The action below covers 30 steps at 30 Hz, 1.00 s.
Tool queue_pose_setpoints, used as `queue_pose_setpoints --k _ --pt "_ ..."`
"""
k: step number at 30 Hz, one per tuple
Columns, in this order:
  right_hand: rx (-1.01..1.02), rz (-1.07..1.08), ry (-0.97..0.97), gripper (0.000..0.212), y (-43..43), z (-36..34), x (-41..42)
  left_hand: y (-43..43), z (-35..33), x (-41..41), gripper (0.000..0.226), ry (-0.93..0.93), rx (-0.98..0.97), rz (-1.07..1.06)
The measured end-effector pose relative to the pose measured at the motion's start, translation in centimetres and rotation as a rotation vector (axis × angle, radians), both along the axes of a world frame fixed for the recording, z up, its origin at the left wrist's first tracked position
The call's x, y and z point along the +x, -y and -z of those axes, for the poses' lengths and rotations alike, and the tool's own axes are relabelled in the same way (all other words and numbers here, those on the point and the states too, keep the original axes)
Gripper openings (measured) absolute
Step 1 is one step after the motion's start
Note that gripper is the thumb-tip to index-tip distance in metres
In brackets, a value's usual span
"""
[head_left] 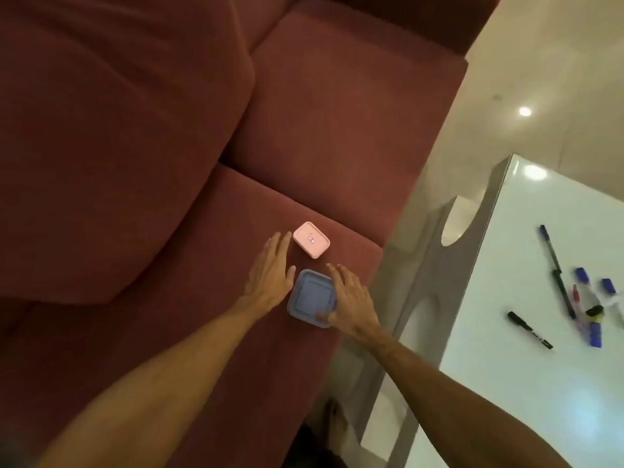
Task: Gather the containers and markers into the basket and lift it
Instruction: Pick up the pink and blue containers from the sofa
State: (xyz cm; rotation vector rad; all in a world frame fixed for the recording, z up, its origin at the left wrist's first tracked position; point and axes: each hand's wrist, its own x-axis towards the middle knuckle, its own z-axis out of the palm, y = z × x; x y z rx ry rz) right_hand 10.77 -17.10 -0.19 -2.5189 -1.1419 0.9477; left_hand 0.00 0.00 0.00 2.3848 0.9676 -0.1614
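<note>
Blue container (312, 298) between flat hands, left hand (270, 275) fingers spread beside it, right hand (351, 298) fingers open, thumb on lid

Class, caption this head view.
Both hands reach for a blue container on a sofa; markers wait.

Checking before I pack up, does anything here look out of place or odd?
Nothing looks damaged or spilled. The markers lie scattered at mixed angles on the white table, while the blue container and pink container sit on the sofa. No basket is in view.
</note>
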Motion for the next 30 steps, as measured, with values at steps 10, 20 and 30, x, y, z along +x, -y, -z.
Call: queue_pose_setpoints --k 10,20,30 --pt "-0.016 -0.098 0.074 0.135 -0.7 6.9 -1.4 -5.6 7.0 7.9 0.102 -0.152 0.181 0.706" --pt "0.088 0.154 0.052 0.126 4.4 1.3 0.2 -0.9 1.4 6.5 0.074 -0.131 0.114 0.543" --pt "0.097 0.556 0.095 0.119 22.3 -5.0 2.6 18.3 -4.7 7.2 0.068 -0.043 0.087 0.376"
